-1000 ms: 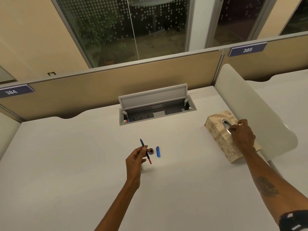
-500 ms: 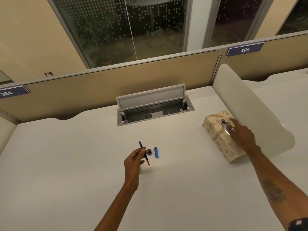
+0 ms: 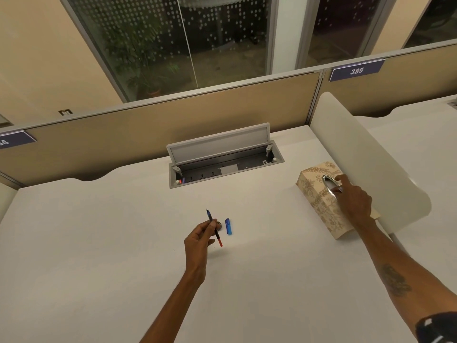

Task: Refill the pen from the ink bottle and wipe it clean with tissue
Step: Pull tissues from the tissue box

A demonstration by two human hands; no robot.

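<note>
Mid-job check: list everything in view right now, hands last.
White desk top: one, white, under everything.
Tan partition wall: one, tan, behind the desk.
White curved divider panel: one, white, desk's right edge.
Grey recessed cable box with raised lid: one, grey, back of desk.
Slim dark pen with red tail: one, dark and red, held above the desk.
Small dark ink bottle: one, dark, on the desk behind the pen, partly hidden.
Blue plastic pen cap: one, blue, lying right of the bottle.
Beige patterned cardboard tissue box: one, beige, desk's right side, beside the divider.
Left hand: one, grips the pen.
Right hand: one, on the tissue box, fingers at its oval opening.
</note>
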